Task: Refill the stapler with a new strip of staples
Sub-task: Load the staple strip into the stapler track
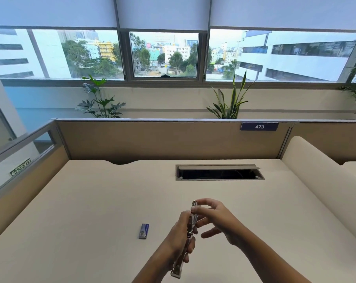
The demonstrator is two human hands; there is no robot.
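Person at a cream worktop (pixel 91 201), both arms out in front. The stapler (pixel 193 218) is metal and long, held up off the worktop and tilted, far end higher, near end low toward the person. The left hand (pixel 181 235) is wrapped round its middle, fingers curled on the body. The right hand (pixel 216 219) pinches the far tip between thumb and forefinger, with its other fingers loose and spread, off the metal. Can't tell if the stapler is opened or if a strip sits in that pinch, too small. A small blue staple box (pixel 143 231) lies flat on the worktop, just left of the hands and not touched. Further back in the worktop is a cable hatch (pixel 219 172), lid up. The partition (pixel 152 139) behind carries a blue tag reading 473 (pixel 259 126). There are plants (pixel 100 99) and windows beyond.
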